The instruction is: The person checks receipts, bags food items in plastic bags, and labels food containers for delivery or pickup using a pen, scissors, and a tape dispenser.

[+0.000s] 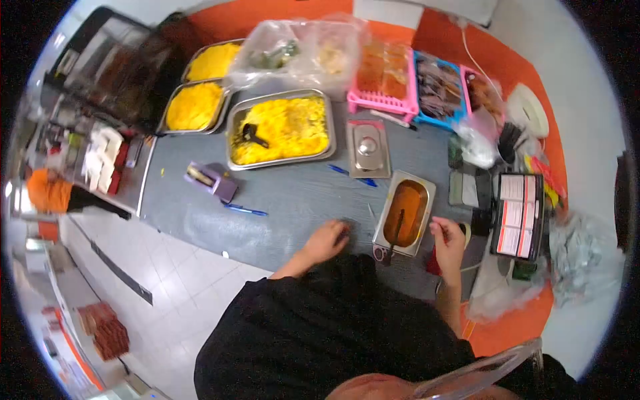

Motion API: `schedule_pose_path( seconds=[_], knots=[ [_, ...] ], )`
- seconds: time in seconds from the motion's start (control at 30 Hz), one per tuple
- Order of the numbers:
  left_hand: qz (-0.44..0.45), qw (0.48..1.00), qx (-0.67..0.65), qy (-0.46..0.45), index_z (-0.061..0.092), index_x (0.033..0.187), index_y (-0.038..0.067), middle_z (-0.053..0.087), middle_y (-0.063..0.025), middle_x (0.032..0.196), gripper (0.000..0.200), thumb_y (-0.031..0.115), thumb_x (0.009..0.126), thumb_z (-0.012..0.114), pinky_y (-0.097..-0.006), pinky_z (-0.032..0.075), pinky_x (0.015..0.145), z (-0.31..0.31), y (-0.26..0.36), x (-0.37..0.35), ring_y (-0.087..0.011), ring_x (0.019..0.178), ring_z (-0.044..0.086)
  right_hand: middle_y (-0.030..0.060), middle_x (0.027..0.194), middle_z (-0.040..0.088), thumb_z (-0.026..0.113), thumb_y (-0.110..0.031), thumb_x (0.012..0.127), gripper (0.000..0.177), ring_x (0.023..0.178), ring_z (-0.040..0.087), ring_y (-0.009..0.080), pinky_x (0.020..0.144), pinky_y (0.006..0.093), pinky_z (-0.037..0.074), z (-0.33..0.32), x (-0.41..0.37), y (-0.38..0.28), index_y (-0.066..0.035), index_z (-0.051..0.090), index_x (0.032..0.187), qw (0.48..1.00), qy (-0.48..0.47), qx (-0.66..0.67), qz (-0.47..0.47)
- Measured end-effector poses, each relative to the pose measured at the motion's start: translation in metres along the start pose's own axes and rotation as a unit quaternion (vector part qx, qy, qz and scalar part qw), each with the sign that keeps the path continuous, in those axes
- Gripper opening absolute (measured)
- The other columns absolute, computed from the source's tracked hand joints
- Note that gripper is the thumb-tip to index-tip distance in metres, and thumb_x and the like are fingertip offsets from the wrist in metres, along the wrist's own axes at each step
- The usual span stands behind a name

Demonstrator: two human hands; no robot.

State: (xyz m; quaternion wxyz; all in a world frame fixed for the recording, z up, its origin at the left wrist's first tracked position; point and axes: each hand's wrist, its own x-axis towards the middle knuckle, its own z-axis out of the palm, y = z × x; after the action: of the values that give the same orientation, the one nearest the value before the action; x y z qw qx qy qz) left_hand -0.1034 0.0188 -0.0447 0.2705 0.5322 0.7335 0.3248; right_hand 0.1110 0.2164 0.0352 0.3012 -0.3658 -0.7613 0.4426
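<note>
**Both hands flank the sauce pan at the counter's near edge**

The person stands at a grey counter (293, 200), and both arms, in black sleeves, reach forward over it. The left hand (327, 240) lies knuckles-up on the counter just left of the sauce pan (427, 193). Its fingers are curled under, and I cannot tell whether they close on anything. The right hand (448, 239) sits just right of the same pan with its fingers bent and drawn together. Whether they pinch something is also too small to tell.

The sauce pan is a small steel tub of orange-brown sauce, set between the two hands near the counter's front edge. A dark ladle (395, 230) stands in it, and its handle leans towards the person.

Behind the pan is a lidded steel pot (367, 148), and left of that a large tray of yellow rice (287, 127) with a black scoop (252, 135) lying in it. Two more yellow trays (195, 107) sit further back on the left. A blue pen (245, 210) and a purple box (212, 179) lie on the open counter (a second pen lies near the pot). Pink and blue baskets (383, 80) line the back. At the far left edge, another person in orange (50, 192) is partly visible.
</note>
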Motion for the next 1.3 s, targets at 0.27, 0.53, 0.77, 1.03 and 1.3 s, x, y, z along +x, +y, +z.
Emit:
schedule_pose_path(
  seconds=[0.27, 0.53, 0.77, 1.03, 1.3],
  knots=[
    [0.037, 0.949, -0.176, -0.259, 0.056, 0.084, 0.001, 0.059, -0.0163, 0.076, 0.017, 0.016, 0.077, 0.054, -0.0340, 0.043, 0.065, 0.010, -0.018, -0.034, -0.0239, 0.069, 0.056, 0.0044, 0.076, 0.054, 0.056, -0.004, 0.075, 0.015, 0.065, 0.051, 0.0118, 0.058, 0.0238, 0.041, 0.012, -0.085, -0.046, -0.004, 0.060, 0.090, 0.994, 0.091, -0.065, 0.000],
    [0.131, 0.838, -0.073, -0.525, 0.058, 0.090, 0.001, 0.059, -0.0067, 0.075, 0.022, 0.020, 0.080, 0.056, -0.0289, 0.042, 0.067, 0.003, -0.024, -0.042, -0.0150, 0.074, 0.054, 0.0051, 0.082, 0.058, 0.057, -0.011, 0.077, 0.016, 0.072, 0.054, 0.0139, 0.064, 0.0286, 0.044, 0.106, -0.292, -0.069, -0.007, 0.059, 0.092, 0.927, 0.334, -0.068, 0.156],
    [0.096, 0.801, -0.141, -0.574, 0.055, 0.083, 0.002, 0.051, -0.0002, 0.070, 0.017, 0.018, 0.080, 0.058, -0.0248, 0.039, 0.058, 0.045, 0.000, -0.078, -0.0102, 0.062, 0.046, 0.0064, 0.081, 0.062, 0.055, -0.009, 0.080, 0.014, 0.078, 0.058, 0.0132, 0.068, 0.0272, 0.046, 0.177, -0.442, -0.154, -0.002, 0.059, 0.092, 0.823, 0.452, -0.090, 0.333],
    [0.296, 0.663, -0.083, -0.682, 0.054, 0.092, 0.001, 0.055, -0.0026, 0.075, 0.014, 0.008, 0.080, 0.055, -0.0240, 0.043, 0.063, 0.100, 0.071, -0.225, -0.0103, 0.068, 0.052, 0.0096, 0.078, 0.061, 0.038, 0.005, 0.075, 0.024, 0.072, 0.059, 0.0151, 0.065, 0.0270, 0.046, 0.255, -0.591, -0.206, 0.002, 0.057, 0.089, 0.646, 0.710, 0.004, 0.282],
    [0.233, 0.392, 0.130, -0.881, 0.052, 0.105, -0.001, 0.059, -0.0067, 0.089, 0.028, 0.013, 0.082, 0.055, -0.0262, 0.043, 0.072, 0.130, 0.069, -0.480, -0.0131, 0.080, 0.054, 0.0090, 0.079, 0.060, 0.042, 0.006, 0.079, 0.018, 0.079, 0.061, 0.0143, 0.067, 0.0250, 0.048, 0.380, -0.776, -0.266, 0.002, 0.056, 0.089, 0.522, 0.775, -0.024, 0.354]
  ],
)
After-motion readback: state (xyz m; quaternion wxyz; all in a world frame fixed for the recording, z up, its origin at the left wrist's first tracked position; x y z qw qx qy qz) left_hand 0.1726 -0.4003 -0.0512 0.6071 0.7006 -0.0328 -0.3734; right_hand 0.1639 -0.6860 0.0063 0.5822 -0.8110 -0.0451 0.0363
